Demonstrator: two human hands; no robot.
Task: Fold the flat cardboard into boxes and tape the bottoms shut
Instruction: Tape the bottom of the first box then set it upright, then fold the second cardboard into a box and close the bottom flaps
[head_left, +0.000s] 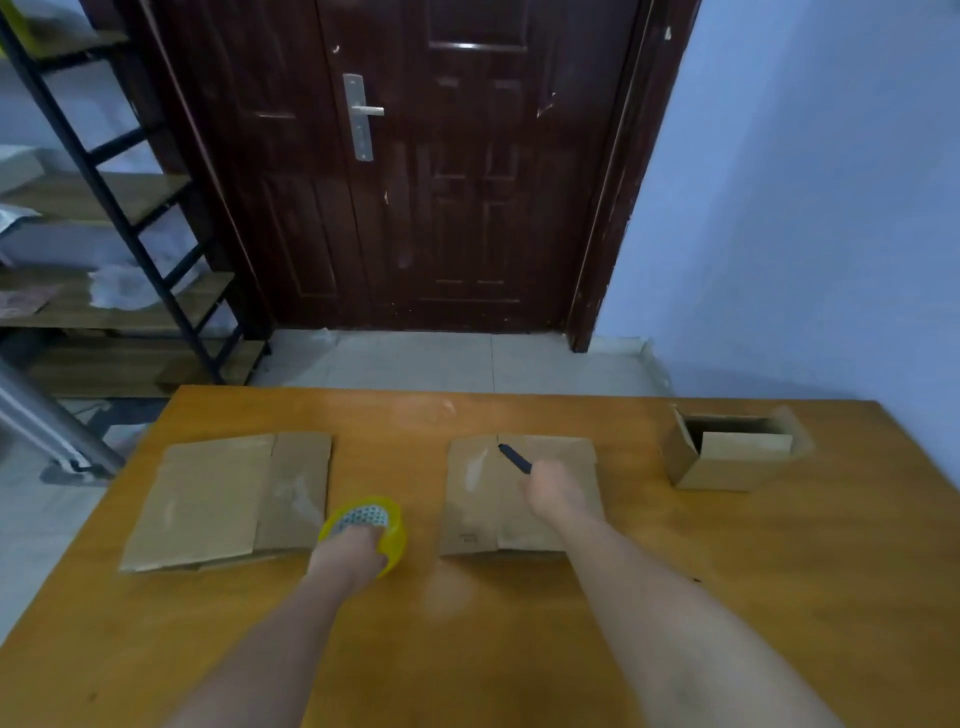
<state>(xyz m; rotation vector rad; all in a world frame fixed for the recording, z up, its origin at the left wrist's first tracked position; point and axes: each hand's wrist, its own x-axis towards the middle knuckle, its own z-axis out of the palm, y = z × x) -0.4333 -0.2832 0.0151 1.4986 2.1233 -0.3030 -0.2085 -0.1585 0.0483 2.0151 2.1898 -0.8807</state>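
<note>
The person leans over the wooden counter (519, 649) with both arms out. The left hand (349, 556) curls its grip round a yellow roll of tape (371, 522), holding it just beside the right edge of the flat cardboard (228, 501) on the left, probably so the tape is ready for the next seam. The right hand (553, 491) closes round a dark cutter (515, 458), its tip pointing up and away over the middle box (519, 499). That box lies with its closed flaps facing up, and a pale shiny strip on it looks like tape already laid; I judge the cutter is there to sever or trim the tape, though blur hides any contact.

At the far right stands 1 finished box (735, 452), its open mouth upward, set well apart from the work, likely to keep it out of the way. The flat piece on the left is not yet folded, so I judge the task is partly done.

Beyond the counter are a dark wooden door (415, 171) and a black-framed shelf (104, 218).
</note>
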